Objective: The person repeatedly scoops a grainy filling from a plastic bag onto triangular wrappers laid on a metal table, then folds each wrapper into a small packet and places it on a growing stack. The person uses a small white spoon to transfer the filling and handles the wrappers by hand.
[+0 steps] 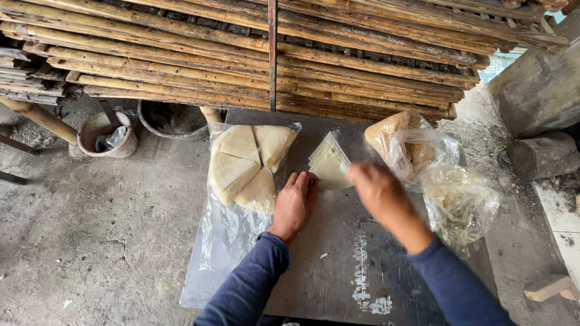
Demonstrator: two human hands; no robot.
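A small stack of pale triangular wafer sheets (pixel 329 162) lies on a grey metal board (pixel 338 265). My left hand (pixel 296 202) rests fingers curled at the stack's near left corner, touching it. My right hand (pixel 377 190), blurred, reaches the stack's right edge; whether it grips a sheet I cannot tell. Left of my left hand, a round of wedge-shaped wafer stacks (pixel 248 163) sits on a clear plastic bag (pixel 226 229).
Clear plastic bags (pixel 459 202) holding brownish wafers (pixel 393 136) lie at the board's right. Bamboo racks (pixel 241 66) stretch across the back. A small bucket (pixel 109 134), a dark basin (pixel 172 118), a log (pixel 544 156) and a wood block (pixel 551 287) stand on the dirt floor.
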